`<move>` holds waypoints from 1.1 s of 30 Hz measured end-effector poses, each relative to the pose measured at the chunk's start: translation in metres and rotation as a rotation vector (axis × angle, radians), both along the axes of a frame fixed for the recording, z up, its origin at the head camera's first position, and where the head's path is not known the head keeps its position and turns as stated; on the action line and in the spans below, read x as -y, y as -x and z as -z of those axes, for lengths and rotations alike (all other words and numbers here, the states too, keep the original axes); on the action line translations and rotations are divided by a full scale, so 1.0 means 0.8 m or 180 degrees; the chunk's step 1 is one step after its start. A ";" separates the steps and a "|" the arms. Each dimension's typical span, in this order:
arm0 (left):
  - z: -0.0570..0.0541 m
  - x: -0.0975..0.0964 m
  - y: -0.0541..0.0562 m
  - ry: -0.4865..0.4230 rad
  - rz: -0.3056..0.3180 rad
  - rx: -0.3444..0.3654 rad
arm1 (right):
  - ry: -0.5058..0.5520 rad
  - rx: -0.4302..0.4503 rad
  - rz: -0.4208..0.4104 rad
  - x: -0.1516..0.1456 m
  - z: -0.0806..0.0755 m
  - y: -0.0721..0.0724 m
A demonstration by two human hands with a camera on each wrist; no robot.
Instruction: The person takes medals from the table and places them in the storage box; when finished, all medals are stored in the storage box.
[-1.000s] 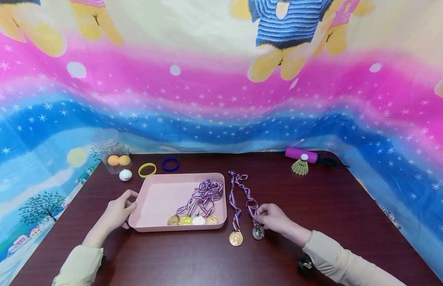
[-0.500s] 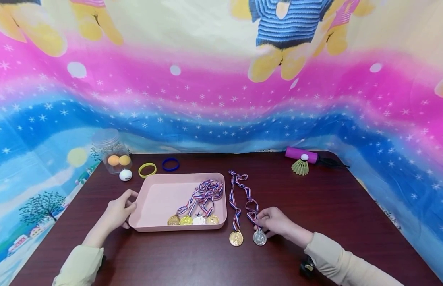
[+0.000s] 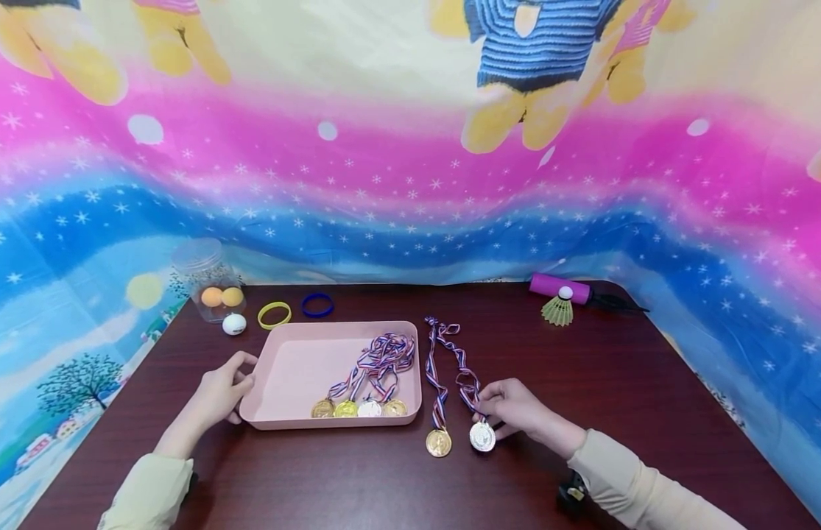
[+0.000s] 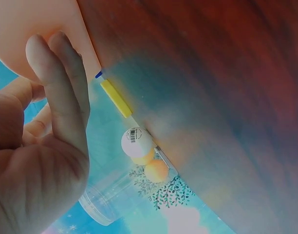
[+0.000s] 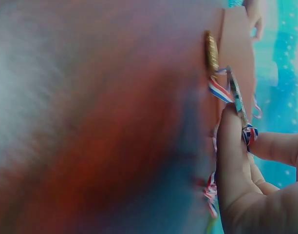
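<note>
On the left, my left hand [image 3: 218, 394] rests its fingertips against the outside of the pink tray [image 3: 271, 425]; in the left wrist view its fingers [image 4: 61, 92] reach out to the tray wall. Inside the tray lie gold medals [image 3: 322, 408] and a silver medal [image 3: 370, 408], with striped ribbons [image 3: 386, 352] bunched behind them. My right hand [image 3: 516, 408] pinches another silver medal [image 3: 481, 436] near the top where its ribbon [image 3: 468, 383] joins. That medal's face is tilted up and bright. Between it and the tray, a gold medal [image 3: 439, 443] lies on the table, ribbon stretched away from me.
Behind the tray are a yellow wristband [image 3: 274, 315] and a blue wristband [image 3: 317, 305]. A clear jar [image 3: 201, 265] with orange balls and a white ball [image 3: 234, 324] stand back left. At the back right lie a shuttlecock [image 3: 557, 311] and a purple cylinder [image 3: 549, 288].
My right hand has shifted the silver medal slightly toward me and turned its face from dark to bright. My left hand and the tray have stayed in place.
</note>
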State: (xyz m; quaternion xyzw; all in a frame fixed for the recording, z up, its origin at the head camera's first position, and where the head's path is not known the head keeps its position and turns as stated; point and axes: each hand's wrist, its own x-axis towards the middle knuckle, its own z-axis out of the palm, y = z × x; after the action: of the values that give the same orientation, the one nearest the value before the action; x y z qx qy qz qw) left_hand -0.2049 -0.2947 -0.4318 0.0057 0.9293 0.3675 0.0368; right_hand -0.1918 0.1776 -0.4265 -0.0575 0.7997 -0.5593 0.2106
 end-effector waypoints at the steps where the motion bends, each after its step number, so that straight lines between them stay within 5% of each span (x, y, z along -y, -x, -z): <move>1: 0.000 0.000 0.000 0.0004 -0.0003 0.0013 | 0.0016 0.0001 0.0010 -0.001 -0.003 0.002; 13: 0.000 -0.001 0.000 0.0005 -0.0020 0.0056 | 0.0286 -0.0029 0.0044 -0.012 -0.057 0.024; 33: 0.000 0.000 0.000 -0.0017 0.0002 0.0004 | 0.0617 -0.0290 -0.0039 -0.001 -0.134 0.033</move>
State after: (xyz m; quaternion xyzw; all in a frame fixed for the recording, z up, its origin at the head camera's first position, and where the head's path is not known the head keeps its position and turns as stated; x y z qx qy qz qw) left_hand -0.2047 -0.2945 -0.4315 0.0058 0.9283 0.3700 0.0375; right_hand -0.2186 0.1782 -0.3195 -0.1078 0.7502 -0.6296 0.1709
